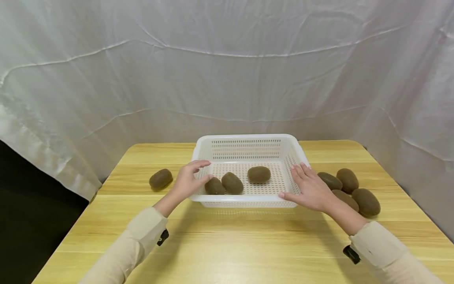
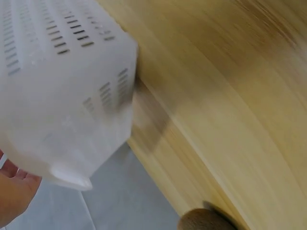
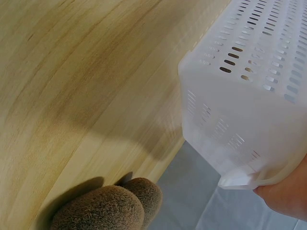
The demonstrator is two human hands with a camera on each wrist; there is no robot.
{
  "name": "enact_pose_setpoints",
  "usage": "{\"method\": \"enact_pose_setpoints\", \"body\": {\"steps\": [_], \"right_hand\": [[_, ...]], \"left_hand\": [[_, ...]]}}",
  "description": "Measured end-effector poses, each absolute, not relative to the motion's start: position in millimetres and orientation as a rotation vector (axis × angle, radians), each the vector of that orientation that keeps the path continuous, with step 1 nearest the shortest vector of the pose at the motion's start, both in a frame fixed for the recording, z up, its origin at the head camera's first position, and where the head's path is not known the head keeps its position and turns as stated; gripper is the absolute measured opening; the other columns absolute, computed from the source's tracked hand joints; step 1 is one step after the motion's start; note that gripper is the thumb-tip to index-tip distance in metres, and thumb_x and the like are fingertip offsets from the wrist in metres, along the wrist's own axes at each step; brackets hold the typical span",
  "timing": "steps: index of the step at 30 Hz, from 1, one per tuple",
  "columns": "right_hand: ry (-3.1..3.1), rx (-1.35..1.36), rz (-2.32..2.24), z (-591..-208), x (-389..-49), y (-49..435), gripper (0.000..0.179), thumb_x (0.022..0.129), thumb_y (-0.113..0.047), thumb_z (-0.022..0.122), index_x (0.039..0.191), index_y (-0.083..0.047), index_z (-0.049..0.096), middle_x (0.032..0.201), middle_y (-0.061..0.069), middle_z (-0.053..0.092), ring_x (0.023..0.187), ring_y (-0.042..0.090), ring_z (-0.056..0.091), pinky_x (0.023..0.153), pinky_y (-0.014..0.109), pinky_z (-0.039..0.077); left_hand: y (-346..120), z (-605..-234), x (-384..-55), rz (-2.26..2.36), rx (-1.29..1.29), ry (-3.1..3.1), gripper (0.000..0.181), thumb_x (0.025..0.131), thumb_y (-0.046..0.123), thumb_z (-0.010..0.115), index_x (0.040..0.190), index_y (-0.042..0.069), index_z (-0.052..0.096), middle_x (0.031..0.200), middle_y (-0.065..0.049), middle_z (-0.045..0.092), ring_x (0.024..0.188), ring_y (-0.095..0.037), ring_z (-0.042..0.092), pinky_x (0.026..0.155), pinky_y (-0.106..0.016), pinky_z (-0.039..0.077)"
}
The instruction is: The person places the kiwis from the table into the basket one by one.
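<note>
A white perforated plastic basket (image 1: 244, 199) stands on the table with three brown kiwis inside: one kiwi (image 1: 259, 174) near the middle, another kiwi (image 1: 232, 183) and a third kiwi (image 1: 214, 186) toward the front left. My left hand (image 1: 186, 182) is at the basket's left rim, thumb and fingers spread apart and reaching over the edge, with nothing between them. Across the right rim lies my right hand (image 1: 310, 191), its fingers fairly straight over the side and its thumb at the front right corner. Both wrist views show the basket's outer walls (image 2: 72, 110) (image 3: 230, 105).
One kiwi (image 1: 161, 179) lies on the wooden table (image 1: 227, 244) left of the basket. Several kiwis (image 1: 366, 202) are clustered to the right, partly behind the right hand. Grey-white curtains (image 1: 227, 86) hang behind and beside the table.
</note>
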State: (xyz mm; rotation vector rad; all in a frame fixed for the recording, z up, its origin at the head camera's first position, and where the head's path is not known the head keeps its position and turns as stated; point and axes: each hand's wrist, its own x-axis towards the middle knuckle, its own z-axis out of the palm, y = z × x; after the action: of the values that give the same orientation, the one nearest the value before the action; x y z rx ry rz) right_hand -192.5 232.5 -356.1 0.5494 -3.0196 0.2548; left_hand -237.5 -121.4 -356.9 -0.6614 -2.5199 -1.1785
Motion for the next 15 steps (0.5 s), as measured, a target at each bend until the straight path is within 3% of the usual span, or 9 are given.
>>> {"method": "enact_pose_setpoints", "body": {"steps": [15], "right_hand": [[-3.028, 0.552, 0.264, -354.8, -192.3, 232.4, 0.094, 0.086, -0.059, 0.050, 0.140, 0.013, 0.025, 0.147, 0.030, 0.025, 0.138, 0.046, 0.015, 0.112, 0.058, 0.015]], "left_hand": [[-158.2, -366.9, -236.3, -1.174, -0.497, -2.511, 0.040, 0.080, 0.011, 0.072, 0.115, -0.005, 0.061, 0.123, -0.022, 0.059, 0.118, -0.036, 0.054, 0.095, -0.047, 0.048]]}}
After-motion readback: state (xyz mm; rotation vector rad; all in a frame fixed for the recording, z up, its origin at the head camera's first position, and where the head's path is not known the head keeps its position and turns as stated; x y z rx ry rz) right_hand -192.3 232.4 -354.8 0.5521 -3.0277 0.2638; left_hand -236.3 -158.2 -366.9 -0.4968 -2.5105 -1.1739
